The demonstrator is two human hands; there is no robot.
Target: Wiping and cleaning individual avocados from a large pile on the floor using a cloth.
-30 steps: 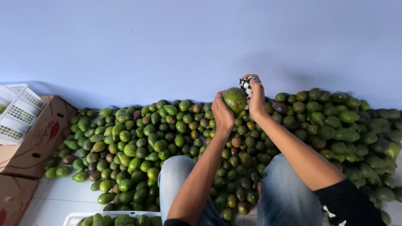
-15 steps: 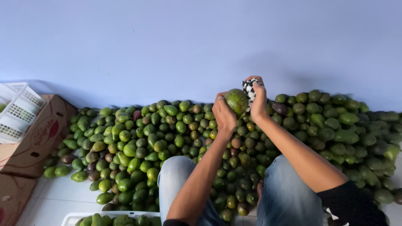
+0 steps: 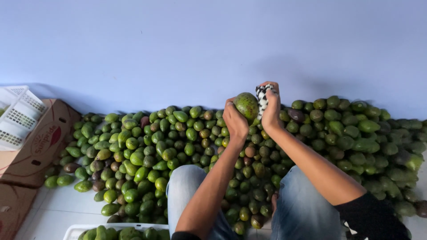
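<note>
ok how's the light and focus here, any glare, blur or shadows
Head view: light soft and even, no glare; faint shadow on the wall above the pile; left hand, avocado and the cloth in the right hand look sharp; fruit at the far right edge darker; slight wide-angle bend at the edges.

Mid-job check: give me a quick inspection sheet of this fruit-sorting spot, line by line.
Surface: pale tiled floor, bare patch at lower left.
Job's things: one green avocado held up above the heap; a black-and-white patterned cloth pressed against it.
Clutter: big pile of green avocados along the wall, a few brownish; white crate of avocados at the bottom edge.
Grippers: left hand grips the avocado; right hand holds the cloth.
Cables: nothing seen.
Surroundings: plain blue wall; brown cardboard boxes and an empty white basket at left.
</note>
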